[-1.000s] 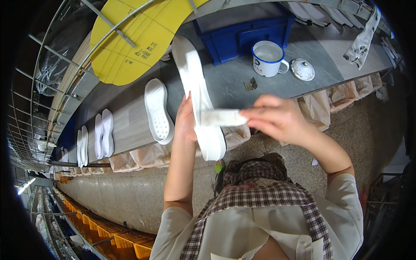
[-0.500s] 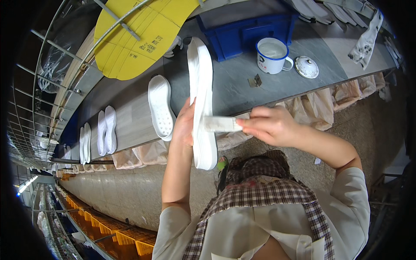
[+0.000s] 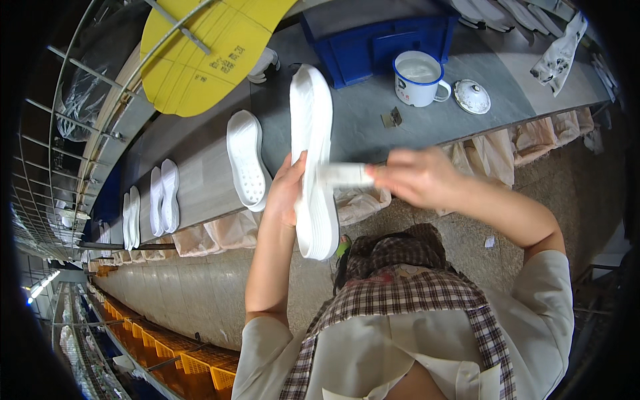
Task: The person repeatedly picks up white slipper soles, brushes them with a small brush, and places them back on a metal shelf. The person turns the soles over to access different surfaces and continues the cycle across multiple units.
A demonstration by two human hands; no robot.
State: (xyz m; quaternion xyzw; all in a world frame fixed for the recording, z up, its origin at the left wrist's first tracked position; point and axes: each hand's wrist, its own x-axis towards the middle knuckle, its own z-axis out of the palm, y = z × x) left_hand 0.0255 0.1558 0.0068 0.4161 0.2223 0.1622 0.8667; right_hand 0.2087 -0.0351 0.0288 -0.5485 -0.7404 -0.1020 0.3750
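Note:
A thick white shoe sole [image 3: 316,223] is held lengthwise, toe end away from me. My left hand [image 3: 287,190] wraps round its left side near the middle, thumb along the edge. In my right hand [image 3: 427,179], the fingers pinch the end of a flat, pale brush [image 3: 343,175]. Its blurred far end lies against the sole's right side wall. Left of the held sole, another white sole [image 3: 245,160] with a dimpled heel rests on the grey bench [image 3: 363,123].
A blue crate [image 3: 380,53], a white enamel mug [image 3: 417,80] with pale liquid and its lid [image 3: 472,97] stand at the back. White sole pairs [image 3: 165,197] line the bench's left. A yellow sole-shaped template [image 3: 200,60] hangs on a wire rack. Plastic bags [image 3: 490,157] hang along the bench edge.
The brush has moved slightly up along the sole's right side, my right hand going with it. The held sole has tilted a little, its far end shifting right and nearer.

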